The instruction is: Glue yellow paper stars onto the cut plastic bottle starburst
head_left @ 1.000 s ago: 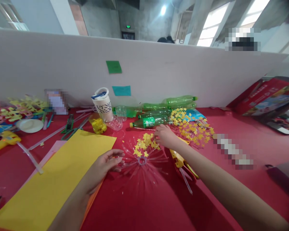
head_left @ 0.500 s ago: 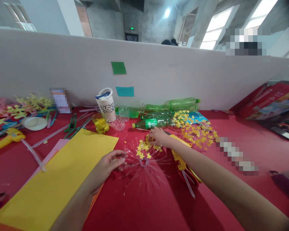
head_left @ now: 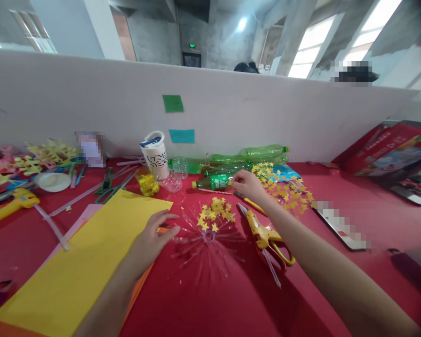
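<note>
A clear plastic piece cut into thin splayed strips, with a ring (head_left: 209,237) at its centre, lies on the red table (head_left: 210,306). Yellow stars (head_left: 215,211) cover its far strips. My left hand (head_left: 154,236) is open beside its left strips, thumb and fingers apart, holding nothing. Beyond the stars, my right hand (head_left: 248,186) pinches a small yellow star (head_left: 230,183) near the labelled green bottle (head_left: 217,181). A scattered pile of yellow stars (head_left: 294,193) lies behind my right hand and forearm.
Yellow paper (head_left: 91,252) lies at left, near a yellow glue gun (head_left: 12,206). Another glue gun (head_left: 261,230) rests over scissors under my right forearm. A white cup (head_left: 155,158) and green bottles (head_left: 266,152) line the white partition (head_left: 210,112). A phone (head_left: 342,227) lies at right.
My right hand has moved from the stars on the clear piece toward the right and slightly up, uncovering them. My left hand has shifted slightly left, its fingers more spread.
</note>
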